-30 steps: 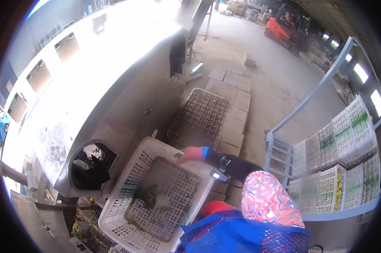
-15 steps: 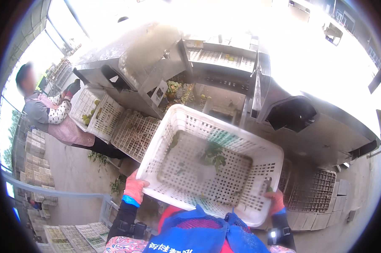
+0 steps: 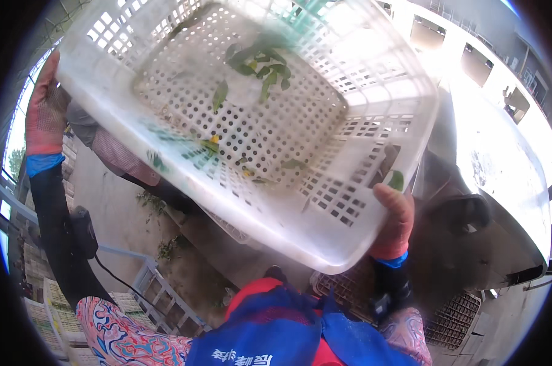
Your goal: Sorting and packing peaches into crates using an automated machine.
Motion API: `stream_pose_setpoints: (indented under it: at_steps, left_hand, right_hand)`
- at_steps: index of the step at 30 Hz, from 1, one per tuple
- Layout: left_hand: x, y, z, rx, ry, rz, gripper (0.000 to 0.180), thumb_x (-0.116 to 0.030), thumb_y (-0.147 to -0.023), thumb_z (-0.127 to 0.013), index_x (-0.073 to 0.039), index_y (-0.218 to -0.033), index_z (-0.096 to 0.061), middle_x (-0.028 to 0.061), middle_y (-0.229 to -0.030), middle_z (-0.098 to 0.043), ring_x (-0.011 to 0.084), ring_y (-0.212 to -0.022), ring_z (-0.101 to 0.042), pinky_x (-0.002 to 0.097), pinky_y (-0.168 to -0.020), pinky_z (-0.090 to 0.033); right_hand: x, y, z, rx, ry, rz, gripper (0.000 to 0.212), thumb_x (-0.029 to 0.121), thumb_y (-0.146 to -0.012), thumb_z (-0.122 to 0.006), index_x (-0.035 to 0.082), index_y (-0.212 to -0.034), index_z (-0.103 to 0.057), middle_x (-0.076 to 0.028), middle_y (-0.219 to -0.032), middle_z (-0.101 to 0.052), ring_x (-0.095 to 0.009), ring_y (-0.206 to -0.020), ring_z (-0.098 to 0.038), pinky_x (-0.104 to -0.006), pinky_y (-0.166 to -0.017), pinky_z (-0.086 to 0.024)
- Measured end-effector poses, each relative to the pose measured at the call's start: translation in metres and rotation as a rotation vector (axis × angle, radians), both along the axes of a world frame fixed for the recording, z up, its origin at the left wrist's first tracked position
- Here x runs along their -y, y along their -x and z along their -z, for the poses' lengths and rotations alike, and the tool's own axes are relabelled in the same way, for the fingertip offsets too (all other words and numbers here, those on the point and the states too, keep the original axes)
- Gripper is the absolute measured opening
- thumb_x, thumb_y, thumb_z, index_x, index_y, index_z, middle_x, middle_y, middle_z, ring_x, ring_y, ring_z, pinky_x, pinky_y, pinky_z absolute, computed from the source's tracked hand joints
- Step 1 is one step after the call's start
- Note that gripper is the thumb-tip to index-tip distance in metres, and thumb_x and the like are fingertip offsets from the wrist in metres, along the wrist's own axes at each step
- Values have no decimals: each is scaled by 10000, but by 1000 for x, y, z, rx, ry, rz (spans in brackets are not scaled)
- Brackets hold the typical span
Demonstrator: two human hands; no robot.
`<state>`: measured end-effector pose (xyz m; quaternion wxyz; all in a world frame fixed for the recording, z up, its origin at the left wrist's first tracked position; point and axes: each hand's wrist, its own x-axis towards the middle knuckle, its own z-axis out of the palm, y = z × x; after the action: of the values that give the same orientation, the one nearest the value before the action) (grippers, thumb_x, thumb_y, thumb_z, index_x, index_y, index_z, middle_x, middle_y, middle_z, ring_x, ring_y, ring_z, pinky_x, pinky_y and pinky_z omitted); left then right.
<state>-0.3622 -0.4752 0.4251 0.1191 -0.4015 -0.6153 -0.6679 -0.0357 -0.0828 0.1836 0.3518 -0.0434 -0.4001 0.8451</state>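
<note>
A white plastic crate [image 3: 315, 241] with perforated walls and base is held up in front of me, tilted so its inside faces me. Green leaves [image 3: 266, 67] and a few small yellow bits lie on its base. Gripping the rim at the upper left is my left hand [image 3: 47, 113], in a reddish glove with a blue cuff. My right hand [image 3: 395, 222], gloved alike, clasps the lower right corner, its thumb over the rim. Beside that thumb a leaf [image 3: 396, 180] shows. The fingers of both hands are partly hidden behind the crate.
Metal machinery [image 3: 501, 238] with a dark opening stands to the right. Brown lattice crates [image 3: 453, 320] sit low beside it. A co-worker's checked garment [image 3: 120, 152] shows behind the crate at left. A blue-grey railing [image 3: 166, 290] and pale crates [image 3: 56, 305] are at lower left.
The crate has risen toward the upper left and tilted, now covering much of the view. Both hands still hold it; my left arm has reached far up and outward.
</note>
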Motion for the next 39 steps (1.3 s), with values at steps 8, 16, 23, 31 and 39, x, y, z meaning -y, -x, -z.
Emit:
stream_pose_setpoints:
  at_steps: [8, 16, 23, 31, 39]
  left_hand:
    - [-220, 134, 81, -145, -90, -6, 534, 47, -954, -566, -16, -1473, -455, 157, -1421, -554, 257, -1321, -507, 286, -1024, -479]
    - [-174, 178, 235, 341, 7, 173, 520, -149, -913, -735, 6, -1376, -557, 114, -1385, -573, 161, -1219, -554, 300, -1001, -480]
    - [-87, 176, 340, 624, 269, -55, 464, -123, -898, -717, -21, -1336, -604, 153, -1347, -603, 212, -1187, -608, 336, -987, -501]
    - [-48, 144, 410, 599, 573, -111, 408, -82, -917, -696, 4, -1310, -632, 136, -1294, -640, 170, -1101, -637, 301, -937, -502]
    - [-73, 123, 545, -269, 1197, 439, 471, -68, -890, -590, -111, -1359, -608, 186, -1374, -602, 350, -1246, -587, 409, -1015, -513]
  right_hand:
    - [-106, 235, -194, 310, -1213, 653, 388, 191, -995, -584, 23, -1344, -573, -79, -1229, -614, -197, -1046, -621, -319, -875, -535]
    - [-77, 407, -248, 548, -936, 127, 545, 333, -1002, -602, 150, -1495, -459, -137, -1258, -573, -238, -1066, -611, -361, -874, -574]
    - [-50, 646, -216, 278, -760, -172, 920, 578, -938, -617, 156, -1610, -150, -120, -1690, -107, -466, -1509, -131, -622, -1179, -194]
    - [36, 653, -86, 309, -725, -477, 369, 309, -994, -620, 28, -1234, -628, -136, -1151, -684, -209, -896, -687, -348, -746, -568]
    - [-1, 277, 47, 313, -720, -346, 473, 342, -963, -653, 54, -1331, -581, -120, -1258, -663, -197, -1113, -624, -333, -935, -486]
